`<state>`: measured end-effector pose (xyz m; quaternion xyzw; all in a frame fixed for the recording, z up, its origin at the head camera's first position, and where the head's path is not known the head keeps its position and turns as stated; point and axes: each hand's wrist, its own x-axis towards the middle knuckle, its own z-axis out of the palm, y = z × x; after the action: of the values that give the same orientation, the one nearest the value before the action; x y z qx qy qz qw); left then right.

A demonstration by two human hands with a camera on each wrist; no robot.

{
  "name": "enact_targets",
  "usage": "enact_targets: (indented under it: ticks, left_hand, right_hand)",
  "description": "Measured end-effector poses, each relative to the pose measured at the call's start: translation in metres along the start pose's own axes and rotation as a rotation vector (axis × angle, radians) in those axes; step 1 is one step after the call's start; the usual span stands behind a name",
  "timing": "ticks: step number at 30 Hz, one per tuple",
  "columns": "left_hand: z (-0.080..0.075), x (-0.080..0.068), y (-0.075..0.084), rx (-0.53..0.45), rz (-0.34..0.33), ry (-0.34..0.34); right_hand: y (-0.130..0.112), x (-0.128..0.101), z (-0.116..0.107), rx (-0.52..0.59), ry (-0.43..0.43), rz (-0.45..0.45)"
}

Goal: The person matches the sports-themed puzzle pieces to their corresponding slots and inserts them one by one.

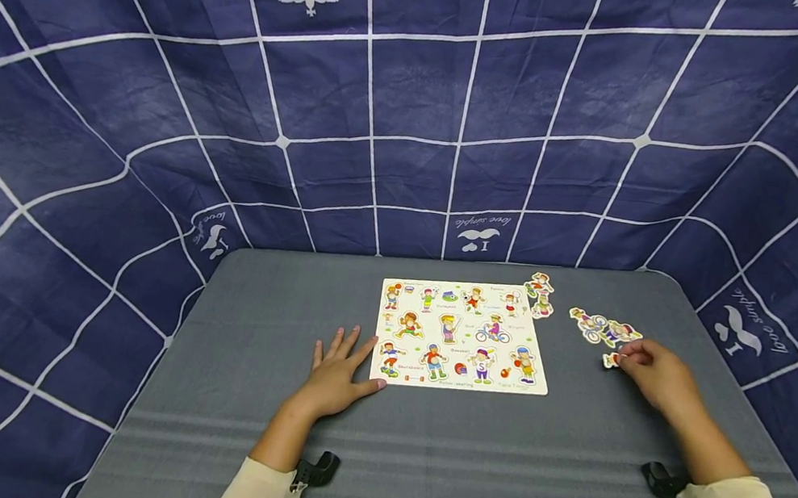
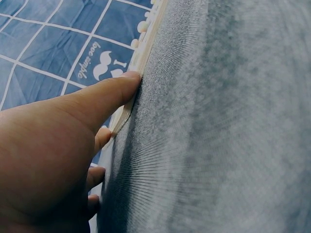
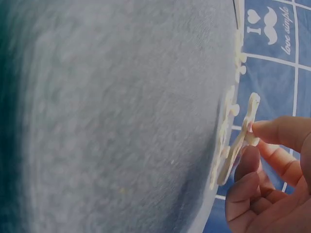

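Note:
A white wooden puzzle board (image 1: 461,337) with printed sports figures lies on the grey table. My left hand (image 1: 332,384) rests at its left side, fingers spread, with the thumb and index fingertip touching the near-left corner and edge. In the left wrist view, the thumb of the left hand (image 2: 63,131) presses on the board's edge (image 2: 130,99). Right of the board, my right hand (image 1: 659,378) pinches a small knobbed puzzle piece (image 1: 610,360) between thumb and fingers. In the right wrist view, that held piece (image 3: 239,145) stands tilted, its printed face mostly turned away.
Loose cyclist and figure pieces (image 1: 604,328) lie just beyond the right hand. Two more pieces (image 1: 540,295) lie at the board's far-right corner, overlapping its edge in the head view. A blue checked cloth (image 1: 414,104) hangs behind and beside the grey table (image 1: 276,309).

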<state>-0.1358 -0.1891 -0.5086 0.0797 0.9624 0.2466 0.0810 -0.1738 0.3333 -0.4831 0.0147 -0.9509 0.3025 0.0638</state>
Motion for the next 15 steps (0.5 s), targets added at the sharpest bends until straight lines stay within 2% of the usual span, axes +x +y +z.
enact_targets:
  ticks: [7,15]
  left_hand:
    - [0.001,0.001,0.0,0.008,0.001,0.003]
    - [0.001,0.001,-0.001,0.008,-0.003,-0.002]
  right_hand:
    - [-0.011,0.003,0.0,0.029,0.05,-0.033]
    - [-0.022,0.006,0.003,0.045,0.089,-0.019]
